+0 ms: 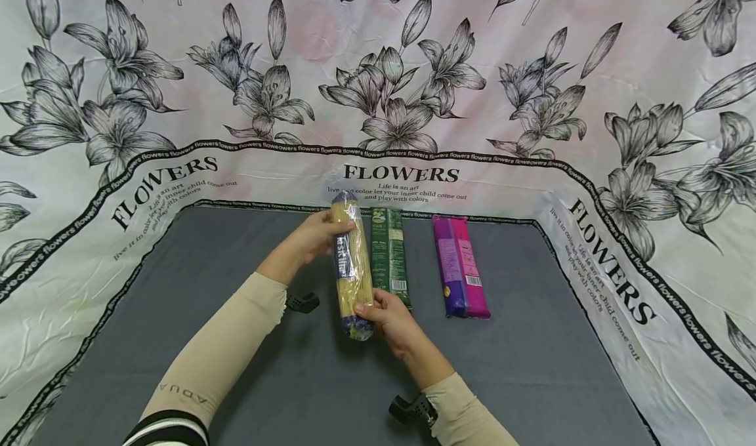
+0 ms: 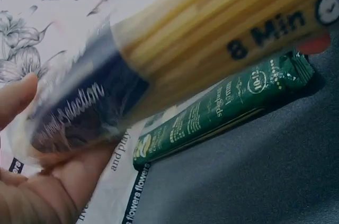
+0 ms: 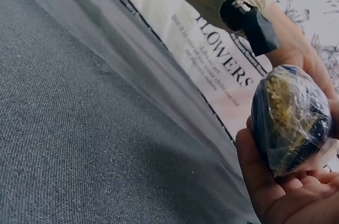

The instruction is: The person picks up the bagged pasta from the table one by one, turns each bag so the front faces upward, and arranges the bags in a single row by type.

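Note:
Both hands hold a clear pack of spaghetti [image 1: 353, 272] with dark blue bands, raised over the grey cloth. Its upper end is gripped by my left hand [image 1: 310, 237], thumb across the front. My right hand [image 1: 394, 324] holds the lower end, thumb on the front. "8 Min" shows on the spaghetti pack [image 2: 212, 38] in the left wrist view. The right wrist view faces the end of the pack [image 3: 291, 121], with the right hand [image 3: 286, 197] around it. Just right of it, a green spaghetti packet [image 1: 388, 256] lies on the cloth.
A pink and purple packet [image 1: 461, 269] lies farther right, near the cloth's far edge. Grey cloth [image 1: 283, 380] covers the work surface. Around its back and sides runs a white flower-printed sheet [image 1: 266, 177] lettered "FLOWERS". Each wrist wears a black strap [image 1: 413, 408].

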The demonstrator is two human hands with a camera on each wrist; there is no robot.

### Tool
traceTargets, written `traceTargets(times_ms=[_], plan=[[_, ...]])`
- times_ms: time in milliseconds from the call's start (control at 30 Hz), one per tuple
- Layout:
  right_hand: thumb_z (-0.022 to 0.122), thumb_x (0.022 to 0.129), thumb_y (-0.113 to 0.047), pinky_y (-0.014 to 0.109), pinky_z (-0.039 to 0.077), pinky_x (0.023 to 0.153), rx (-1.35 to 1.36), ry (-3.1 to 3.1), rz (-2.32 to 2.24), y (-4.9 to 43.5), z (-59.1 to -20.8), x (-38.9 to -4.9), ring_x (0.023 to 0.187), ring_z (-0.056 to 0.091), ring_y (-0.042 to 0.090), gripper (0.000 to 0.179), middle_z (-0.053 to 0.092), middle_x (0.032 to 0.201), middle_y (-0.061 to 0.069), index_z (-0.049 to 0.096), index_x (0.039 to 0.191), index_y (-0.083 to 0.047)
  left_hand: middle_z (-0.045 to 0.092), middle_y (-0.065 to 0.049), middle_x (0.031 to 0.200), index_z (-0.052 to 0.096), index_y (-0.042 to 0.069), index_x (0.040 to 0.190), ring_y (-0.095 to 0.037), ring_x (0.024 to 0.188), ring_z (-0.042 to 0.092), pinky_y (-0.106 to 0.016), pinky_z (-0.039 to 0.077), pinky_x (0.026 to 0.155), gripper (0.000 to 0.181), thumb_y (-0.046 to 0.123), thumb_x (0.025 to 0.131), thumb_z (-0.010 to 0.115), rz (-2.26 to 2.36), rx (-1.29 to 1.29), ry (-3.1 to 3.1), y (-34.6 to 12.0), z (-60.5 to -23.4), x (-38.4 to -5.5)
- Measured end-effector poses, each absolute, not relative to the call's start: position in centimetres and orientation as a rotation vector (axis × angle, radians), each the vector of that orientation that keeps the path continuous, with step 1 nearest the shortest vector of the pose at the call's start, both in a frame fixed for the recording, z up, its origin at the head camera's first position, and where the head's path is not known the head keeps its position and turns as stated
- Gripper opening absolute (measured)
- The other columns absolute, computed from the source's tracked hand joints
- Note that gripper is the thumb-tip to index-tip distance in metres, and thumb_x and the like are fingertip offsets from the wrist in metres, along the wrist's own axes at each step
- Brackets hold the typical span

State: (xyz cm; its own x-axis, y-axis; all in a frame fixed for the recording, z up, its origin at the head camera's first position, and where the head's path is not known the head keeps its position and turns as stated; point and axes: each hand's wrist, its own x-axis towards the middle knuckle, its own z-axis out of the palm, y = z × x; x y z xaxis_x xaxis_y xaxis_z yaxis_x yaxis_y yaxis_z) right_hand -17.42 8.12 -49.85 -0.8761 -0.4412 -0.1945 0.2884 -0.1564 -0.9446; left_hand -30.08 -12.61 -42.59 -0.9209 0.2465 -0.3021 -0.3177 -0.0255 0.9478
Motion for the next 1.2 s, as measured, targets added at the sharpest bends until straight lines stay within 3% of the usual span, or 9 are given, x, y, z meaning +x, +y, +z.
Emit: traceTargets(times_ms=[200,333,467,633,933,1200], plan=[[0.066,0.099,-0.008,0.024,0.057,0.071,-0.179,1.778,-2.060,8.1,-49.6,-17.3,0.083,0.070,0.008,0.038,0.075,0.095,-0.003,0.055,0.130,0.010,0.053,-0.027,0.141,0.021,0.000,0.159,-0.042,0.119,0.064,-0.050,0.059,0.091,0.088,0.034,0.096,0.074,1.912,-0.144,1.989,-12.6,-42.0,-29.3],[0.068,0.098,-0.008,0.024,0.057,0.070,-0.183,1.848,-2.033,8.2,-49.5,-17.3,0.083,0.069,0.009,0.038,0.075,0.096,0.001,0.057,0.129,0.011,0.057,-0.025,0.136,0.033,0.000,0.155,-0.039,0.112,0.068,-0.046,0.062,0.082,0.086,0.042,0.093,0.076,1.855,-0.155,2.064,-12.6,-41.6,-29.2],[0.068,0.098,-0.006,0.025,0.057,0.074,-0.193,1.858,-2.026,8.2,-49.5,-17.3,0.085,0.070,0.010,0.039,0.075,0.097,0.003,0.056,0.129,0.012,0.061,-0.023,0.131,0.040,-0.001,0.150,-0.038,0.110,0.069,-0.048,0.062,0.084,0.086,0.047,0.090,0.078,1.817,-0.187,2.097,-12.4,-41.2,-29.2],[0.070,0.096,-0.007,0.025,0.056,0.073,-0.214,1.918,-2.001,8.2,-49.2,-17.3,0.081,0.069,0.010,0.037,0.073,0.091,0.002,0.058,0.125,0.012,0.058,-0.024,0.134,0.041,-0.003,0.149,-0.042,0.117,0.065,-0.054,0.059,0.092,0.083,0.044,0.091,0.078,1.831,-0.221,2.074,-12.1,-40.9,-29.2],[0.071,0.096,-0.008,0.026,0.057,0.074,-0.227,1.928,-1.982,8.4,-49.0,-17.2,0.081,0.070,0.011,0.037,0.074,0.092,0.004,0.058,0.126,0.011,0.061,-0.025,0.128,0.045,-0.004,0.146,-0.042,0.112,0.067,-0.050,0.063,0.084,0.078,0.041,0.091,0.078,1.818,-0.248,2.102,-11.8,-40.9,-29.2],[0.071,0.096,-0.007,0.025,0.057,0.073,-0.214,1.969,-1.986,8.3,-49.2,-17.2,0.081,0.070,0.011,0.035,0.074,0.093,0.007,0.059,0.124,0.011,0.061,-0.026,0.128,0.046,-0.005,0.144,-0.044,0.112,0.067,-0.055,0.060,0.090,0.075,0.039,0.093,0.078,1.837,-0.241,2.082,-11.5,-40.9,-29.2]])
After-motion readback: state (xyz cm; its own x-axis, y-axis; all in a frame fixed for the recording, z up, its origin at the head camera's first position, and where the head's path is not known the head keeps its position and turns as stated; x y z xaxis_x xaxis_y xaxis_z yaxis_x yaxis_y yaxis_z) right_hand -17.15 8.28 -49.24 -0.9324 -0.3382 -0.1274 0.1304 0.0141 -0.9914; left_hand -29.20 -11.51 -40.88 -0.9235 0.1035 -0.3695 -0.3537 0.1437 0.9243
